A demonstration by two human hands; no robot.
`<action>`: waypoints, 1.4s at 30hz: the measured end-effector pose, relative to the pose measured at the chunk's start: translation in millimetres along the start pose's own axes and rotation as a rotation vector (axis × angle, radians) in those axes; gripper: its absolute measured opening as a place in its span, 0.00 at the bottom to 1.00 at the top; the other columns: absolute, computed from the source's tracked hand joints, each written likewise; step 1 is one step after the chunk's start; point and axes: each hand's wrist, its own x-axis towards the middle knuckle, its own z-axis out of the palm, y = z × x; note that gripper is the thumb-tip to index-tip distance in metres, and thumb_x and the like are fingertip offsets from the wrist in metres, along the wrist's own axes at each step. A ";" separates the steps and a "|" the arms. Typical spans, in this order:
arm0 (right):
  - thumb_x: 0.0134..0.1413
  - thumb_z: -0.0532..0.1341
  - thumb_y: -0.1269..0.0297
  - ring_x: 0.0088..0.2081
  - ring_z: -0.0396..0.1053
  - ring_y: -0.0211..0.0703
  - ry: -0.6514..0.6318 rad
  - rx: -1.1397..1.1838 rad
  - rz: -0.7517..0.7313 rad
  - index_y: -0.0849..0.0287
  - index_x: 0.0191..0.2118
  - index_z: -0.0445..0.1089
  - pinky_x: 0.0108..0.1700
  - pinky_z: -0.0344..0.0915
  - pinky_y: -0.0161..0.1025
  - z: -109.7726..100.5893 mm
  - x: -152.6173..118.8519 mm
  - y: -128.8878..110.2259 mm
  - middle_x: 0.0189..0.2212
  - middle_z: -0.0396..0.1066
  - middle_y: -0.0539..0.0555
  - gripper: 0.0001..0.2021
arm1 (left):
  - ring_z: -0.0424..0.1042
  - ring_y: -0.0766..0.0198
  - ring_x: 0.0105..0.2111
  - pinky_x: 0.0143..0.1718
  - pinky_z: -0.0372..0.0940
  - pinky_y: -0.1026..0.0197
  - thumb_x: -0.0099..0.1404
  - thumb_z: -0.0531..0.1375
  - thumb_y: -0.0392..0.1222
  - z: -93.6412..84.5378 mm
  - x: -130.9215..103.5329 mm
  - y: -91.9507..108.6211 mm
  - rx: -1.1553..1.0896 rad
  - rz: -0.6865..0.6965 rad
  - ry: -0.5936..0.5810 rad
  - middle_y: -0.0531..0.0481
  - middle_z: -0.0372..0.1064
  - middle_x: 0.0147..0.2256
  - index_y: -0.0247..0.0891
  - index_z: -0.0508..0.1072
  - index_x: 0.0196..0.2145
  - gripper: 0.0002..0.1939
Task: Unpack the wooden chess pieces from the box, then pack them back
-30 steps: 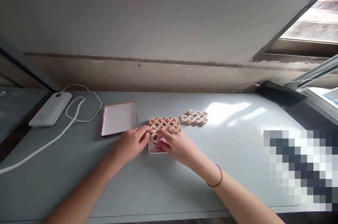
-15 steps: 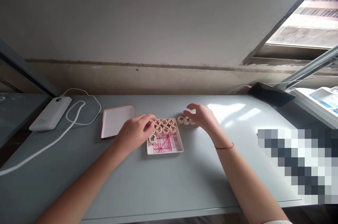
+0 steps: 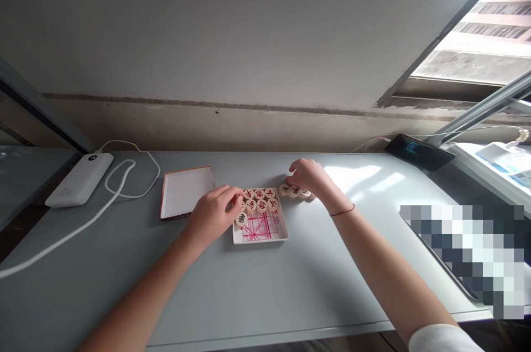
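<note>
Several round wooden Chinese chess pieces (image 3: 261, 205) with red characters stand in two rows at the back of a shallow white box (image 3: 282, 230). A black-marked piece (image 3: 241, 219) sits in front of them at the left. My left hand (image 3: 215, 211) is at the box's left edge, fingers and thumb curled together over the leftmost pieces; what they pinch is hidden. Right of the box, several loose black-marked pieces (image 3: 295, 191) stand in a row on the table. Just behind them hovers my right hand (image 3: 309, 176), fingers bent and apart from the thumb, nothing visible between them.
An open box lid (image 3: 182, 191) lies left of the box. A white power bank (image 3: 81, 177) with a looping white cable (image 3: 95, 216) is farther left. At the back right rests a dark phone (image 3: 417, 151). A blurred-out object (image 3: 464, 258) covers the right front.
My right hand has shifted slightly left and back, exposing more of the loose row. My left hand stays at the box edge. The view has shifted a little.
</note>
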 end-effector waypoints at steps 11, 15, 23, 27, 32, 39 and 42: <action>0.50 0.65 0.55 0.34 0.75 0.41 -0.254 1.083 -0.386 0.59 0.42 0.72 0.31 0.73 0.34 17.2 -82.8 -36.6 0.37 0.76 0.56 0.15 | 0.70 0.60 0.49 0.48 0.69 0.58 0.68 0.55 0.38 18.2 -8.4 18.7 -0.163 0.225 0.052 0.47 0.68 0.47 0.44 0.63 0.54 0.16; 0.49 0.65 0.54 0.33 0.74 0.41 -0.210 1.192 -0.350 0.60 0.40 0.72 0.32 0.73 0.35 27.4 -79.7 -28.7 0.36 0.75 0.57 0.16 | 0.71 0.61 0.46 0.45 0.69 0.59 0.65 0.56 0.33 17.6 -8.4 17.7 -0.194 0.184 0.019 0.47 0.67 0.46 0.43 0.66 0.47 0.13; 0.52 0.62 0.52 0.34 0.73 0.41 -0.152 1.129 -0.269 0.59 0.40 0.71 0.37 0.74 0.40 30.1 -70.8 -8.2 0.34 0.72 0.55 0.16 | 0.69 0.62 0.40 0.46 0.61 0.55 0.60 0.56 0.30 12.4 -7.2 12.1 -0.044 0.275 -0.204 0.51 0.70 0.37 0.39 0.66 0.27 0.07; 0.55 0.60 0.58 0.41 0.71 0.42 -0.098 0.971 -0.380 0.56 0.42 0.73 0.37 0.74 0.38 29.4 -77.5 -8.9 0.44 0.67 0.57 0.12 | 0.67 0.58 0.45 0.46 0.59 0.54 0.60 0.59 0.34 9.2 -4.3 5.9 0.021 0.250 -0.250 0.51 0.70 0.42 0.40 0.68 0.28 0.04; 0.56 0.58 0.66 0.33 0.70 0.36 -0.026 0.727 -0.527 0.54 0.45 0.71 0.32 0.71 0.34 30.5 -94.8 -21.2 0.41 0.68 0.54 0.11 | 0.64 0.56 0.48 0.48 0.61 0.53 0.60 0.62 0.42 -1.0 -0.9 -3.3 0.057 0.213 -0.281 0.48 0.66 0.47 0.42 0.71 0.35 0.06; 0.60 0.57 0.67 0.29 0.69 0.38 0.167 0.284 -0.678 0.57 0.38 0.71 0.26 0.60 0.34 54.9 -99.5 -35.0 0.40 0.72 0.56 0.06 | 0.64 0.55 0.48 0.50 0.61 0.51 0.59 0.63 0.43 -7.6 0.2 -8.3 0.090 0.200 -0.320 0.49 0.66 0.48 0.43 0.72 0.36 0.06; 0.58 0.58 0.67 0.27 0.68 0.38 0.195 0.174 -0.650 0.57 0.38 0.71 0.23 0.53 0.33 59.8 -97.4 -34.3 0.37 0.71 0.56 0.05 | 0.64 0.55 0.48 0.49 0.62 0.51 0.59 0.63 0.43 -8.0 0.5 -7.8 0.102 0.194 -0.327 0.49 0.66 0.47 0.43 0.72 0.35 0.06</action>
